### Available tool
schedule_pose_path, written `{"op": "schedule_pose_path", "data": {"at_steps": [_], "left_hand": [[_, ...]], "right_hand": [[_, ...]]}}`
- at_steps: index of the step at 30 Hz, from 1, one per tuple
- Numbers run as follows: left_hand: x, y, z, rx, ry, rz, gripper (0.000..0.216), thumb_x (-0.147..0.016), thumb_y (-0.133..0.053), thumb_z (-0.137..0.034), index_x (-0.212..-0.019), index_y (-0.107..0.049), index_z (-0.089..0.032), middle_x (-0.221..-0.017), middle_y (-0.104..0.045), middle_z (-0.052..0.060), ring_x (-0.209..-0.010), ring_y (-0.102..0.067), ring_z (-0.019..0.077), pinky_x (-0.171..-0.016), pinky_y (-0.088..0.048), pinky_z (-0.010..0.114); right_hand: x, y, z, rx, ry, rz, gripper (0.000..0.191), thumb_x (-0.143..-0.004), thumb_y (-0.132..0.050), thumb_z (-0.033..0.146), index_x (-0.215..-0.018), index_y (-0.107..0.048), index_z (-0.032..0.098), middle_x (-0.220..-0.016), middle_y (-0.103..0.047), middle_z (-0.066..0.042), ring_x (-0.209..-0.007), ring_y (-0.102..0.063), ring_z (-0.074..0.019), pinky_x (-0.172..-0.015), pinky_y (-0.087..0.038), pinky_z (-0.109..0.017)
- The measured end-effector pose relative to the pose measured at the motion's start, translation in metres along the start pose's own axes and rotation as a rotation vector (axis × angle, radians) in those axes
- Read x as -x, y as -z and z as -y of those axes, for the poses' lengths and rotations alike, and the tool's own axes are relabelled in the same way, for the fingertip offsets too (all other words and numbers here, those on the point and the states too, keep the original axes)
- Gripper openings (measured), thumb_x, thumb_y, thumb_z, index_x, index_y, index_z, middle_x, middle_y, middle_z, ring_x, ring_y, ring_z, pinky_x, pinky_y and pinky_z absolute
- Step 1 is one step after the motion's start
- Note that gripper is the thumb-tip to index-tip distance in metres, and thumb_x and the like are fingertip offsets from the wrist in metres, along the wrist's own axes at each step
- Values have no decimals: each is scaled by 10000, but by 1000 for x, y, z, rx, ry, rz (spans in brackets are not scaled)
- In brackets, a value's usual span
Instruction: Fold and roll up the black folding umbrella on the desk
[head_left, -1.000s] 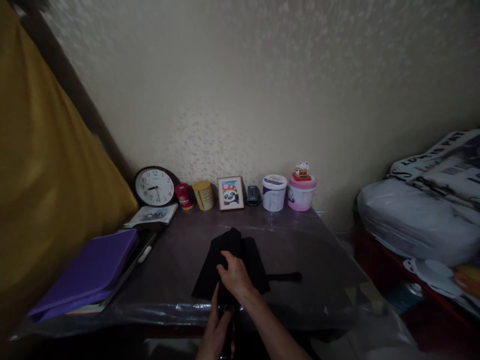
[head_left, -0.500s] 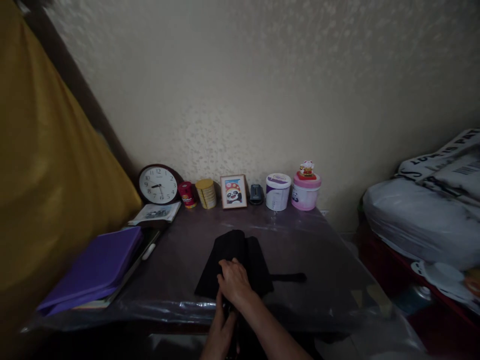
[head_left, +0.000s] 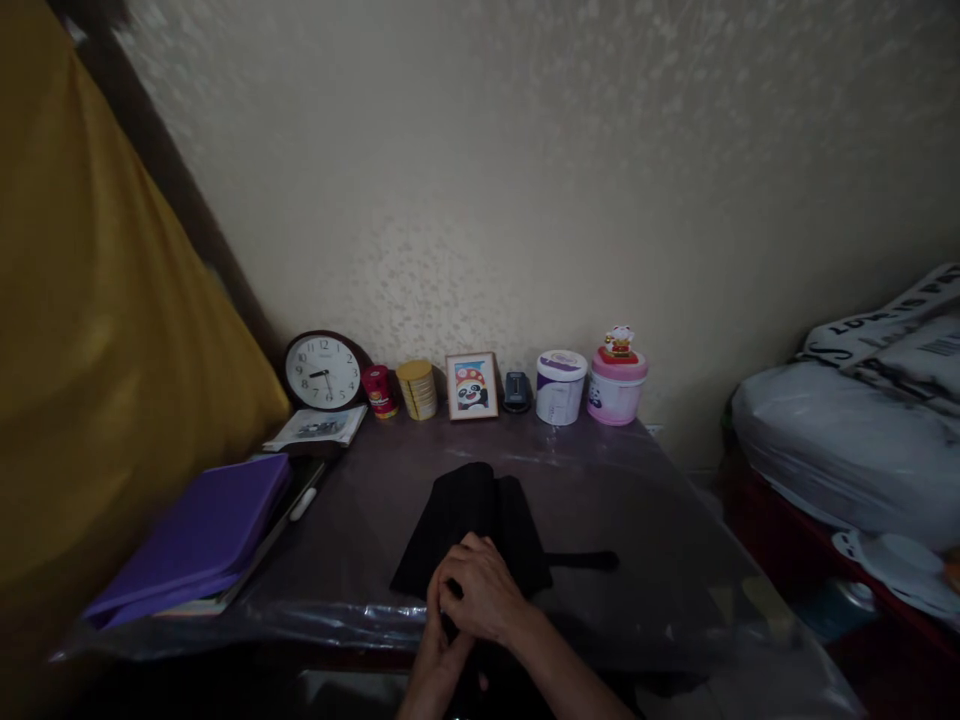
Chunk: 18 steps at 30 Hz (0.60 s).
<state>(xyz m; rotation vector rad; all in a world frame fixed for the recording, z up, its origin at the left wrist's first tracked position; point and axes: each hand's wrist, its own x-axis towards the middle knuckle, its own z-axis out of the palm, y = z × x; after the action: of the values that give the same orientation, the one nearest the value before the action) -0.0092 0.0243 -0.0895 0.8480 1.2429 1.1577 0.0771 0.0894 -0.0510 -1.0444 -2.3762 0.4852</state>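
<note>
A black umbrella (head_left: pixel 459 505), its loose cloth folded and spread into flat panels, lies on the table in front of me. A thin black strap (head_left: pixel 581 560) sticks out from its right side. My left hand (head_left: pixel 437 645) is closed around the near end of the umbrella, low at the table's front edge. Over it, my right hand (head_left: pixel 487 588) bends its fingers onto the near part of the black cloth, touching the left fingertips. What lies between both palms is mostly hidden and dark.
A purple folder (head_left: pixel 199 530) lies on books at the left, beside a yellow curtain (head_left: pixel 135 330). Along the wall stand a clock (head_left: pixel 324 370), a red can (head_left: pixel 380 392), a picture frame (head_left: pixel 472 387), a white tub (head_left: pixel 561 388) and a pink tub (head_left: pixel 616 388). Clear plastic covers the table (head_left: pixel 622 500).
My right hand has slid back toward me from the middle of the cloth, and its fingers have curled more. The umbrella stays in place. The view has shifted slightly.
</note>
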Motion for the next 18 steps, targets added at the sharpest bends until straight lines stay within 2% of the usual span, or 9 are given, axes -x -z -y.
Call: {"op": "schedule_pose_path", "data": {"at_steps": [2, 4, 8, 13, 18], "left_hand": [[0, 2, 0, -63, 71, 24, 968, -691, -601, -527, -1381, 11, -236, -1009, -596, 114, -422, -516, 106, -387, -402, 224], [1, 3, 0, -122, 117, 57, 937, -733, -551, -532, -1382, 51, -224, -831, -614, 62, -373, -480, 102, -377, -391, 225], [4, 0, -3, -142, 16, 53, 827, -781, -509, -491, -1386, 5, -260, -770, -581, 13, -415, -483, 89, -409, -410, 207], [7, -4, -3, -101, 51, 15, 789, -804, -474, -458, -1390, 28, -292, -587, -501, -46, -396, -447, 106, -342, -378, 202], [8, -4, -6, -91, 64, 44, 809, -794, -486, -450, -1387, 47, -316, -610, -485, -53, -358, -439, 95, -327, -389, 213]], "right_hand": [[2, 6, -1, -57, 64, -6, 89, -762, -513, 184, -726, -594, 197, -768, -596, 32, -805, -470, -112, -782, -331, -251], [2, 12, -4, -119, 115, -34, 109, -799, -489, 187, -763, -592, 184, -809, -599, 29, -795, -493, -88, -836, -330, -234], [-9, 12, -22, -160, 97, -152, 193, -873, -420, 225, -886, -607, 180, -928, -617, -1, -935, -508, -92, -918, -312, -240], [-37, -7, -62, -64, 116, -134, 221, -864, -437, 222, -963, -635, 227, -1060, -619, 5, -1162, -415, -124, -1055, -148, -344], [-66, -10, -93, -36, -62, -146, 283, -878, -399, 239, -1070, -605, 218, -1208, -544, 1, -1230, -352, -116, -1067, -144, -317]]}}
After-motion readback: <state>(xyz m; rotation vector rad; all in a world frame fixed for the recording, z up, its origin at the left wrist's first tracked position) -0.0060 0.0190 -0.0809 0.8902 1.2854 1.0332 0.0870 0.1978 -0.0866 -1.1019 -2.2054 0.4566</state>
